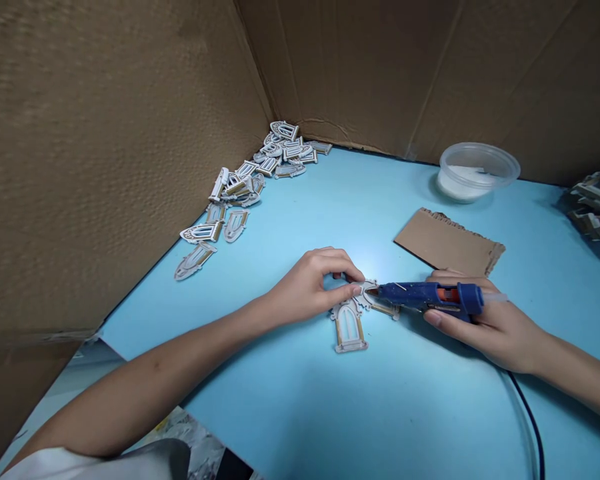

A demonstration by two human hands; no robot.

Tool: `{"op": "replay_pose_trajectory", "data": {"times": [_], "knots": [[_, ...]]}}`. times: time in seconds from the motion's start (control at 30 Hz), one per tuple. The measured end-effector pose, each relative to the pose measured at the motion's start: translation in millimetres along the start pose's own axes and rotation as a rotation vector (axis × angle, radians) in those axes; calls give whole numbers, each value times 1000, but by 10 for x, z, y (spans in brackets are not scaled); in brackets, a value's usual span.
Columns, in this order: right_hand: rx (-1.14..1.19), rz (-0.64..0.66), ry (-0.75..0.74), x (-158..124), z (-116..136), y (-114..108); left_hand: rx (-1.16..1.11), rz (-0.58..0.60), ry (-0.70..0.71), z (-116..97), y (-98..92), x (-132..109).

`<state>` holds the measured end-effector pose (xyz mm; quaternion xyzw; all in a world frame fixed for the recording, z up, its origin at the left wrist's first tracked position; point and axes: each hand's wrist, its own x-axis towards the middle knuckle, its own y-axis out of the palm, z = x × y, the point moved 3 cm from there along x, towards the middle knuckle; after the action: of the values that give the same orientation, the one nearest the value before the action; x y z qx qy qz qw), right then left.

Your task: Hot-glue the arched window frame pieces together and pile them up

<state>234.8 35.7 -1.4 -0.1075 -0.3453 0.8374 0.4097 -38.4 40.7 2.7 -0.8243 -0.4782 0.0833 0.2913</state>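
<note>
My left hand (314, 287) pinches a small white arched-window cutout (366, 292) against the blue table (330, 407). A second window cutout (349, 328) lies flat just below it, touching. My right hand (485, 323) grips a blue hot glue gun (427, 297) lying nearly level, its orange nozzle touching the pinched piece. A clear glue stick pokes out of the gun's back end, and a dark cord (530, 420) runs from it toward the near right edge.
Several more window cutouts (250, 180) are piled along the left cardboard wall (105, 153). A cardboard scrap (447, 243) and a clear plastic tub (477, 172) with white contents sit behind the right hand. Grey pieces (597, 207) are stacked at the far right.
</note>
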Motion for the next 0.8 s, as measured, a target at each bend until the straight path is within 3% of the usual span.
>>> {"op": "replay_pose_trajectory", "data": {"times": [0.1, 0.8], "knots": [[-11, 52, -15, -4, -3, 16, 0, -3, 0, -1, 1, -1], [-27, 53, -7, -11, -9, 19, -6, -10, -12, -2, 3, -9]]}}
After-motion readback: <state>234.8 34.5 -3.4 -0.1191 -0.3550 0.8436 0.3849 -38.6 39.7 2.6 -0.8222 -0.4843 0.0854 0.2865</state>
